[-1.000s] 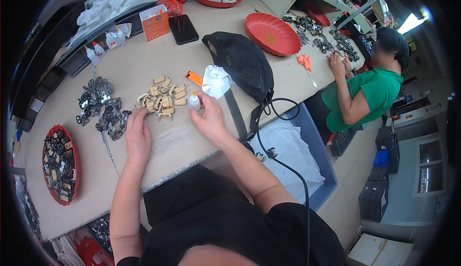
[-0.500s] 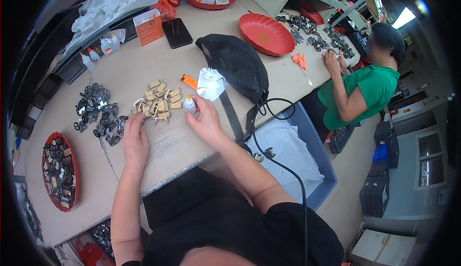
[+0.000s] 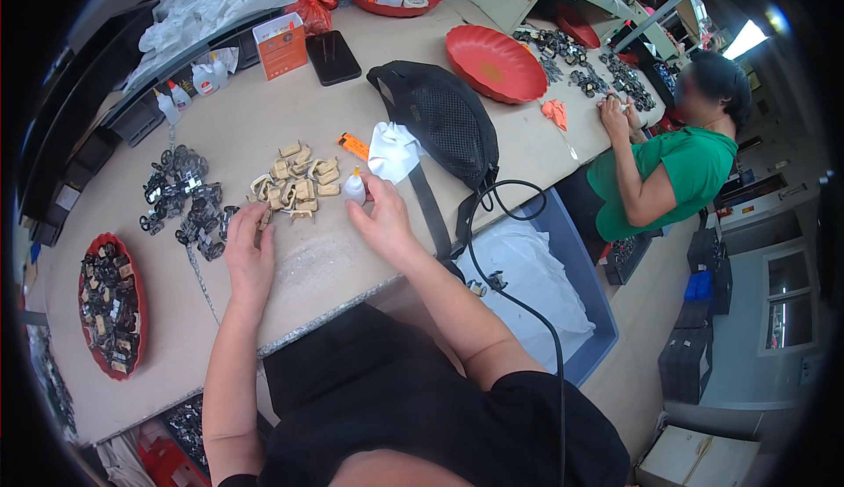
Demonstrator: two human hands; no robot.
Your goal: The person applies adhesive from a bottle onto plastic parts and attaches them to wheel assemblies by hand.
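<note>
My right hand (image 3: 385,221) is closed around a small white squeeze bottle (image 3: 354,190) with a yellow tip, held upright over the table. My left hand (image 3: 250,257) is at the near left edge of a pile of tan block-like parts (image 3: 299,186) with curved metal pieces. Its fingertips are pinched on one tan part (image 3: 266,218), mostly hidden by the fingers. Just left of that hand lies a heap of dark, shiny clip-like parts (image 3: 189,197).
A red scalloped dish (image 3: 142,311) of mixed parts sits at left. Beyond the bottle are an orange marker-like stick (image 3: 353,146), white cloth (image 3: 393,151) and black mesh bag (image 3: 440,118). A cable (image 3: 519,307) hangs over a blue-grey bin (image 3: 598,337). A person in green (image 3: 655,175) works at right.
My left fingertips have closed on a tan part at the pile's edge. My right hand keeps the bottle in nearly the same spot. The whole view has shifted slightly.
</note>
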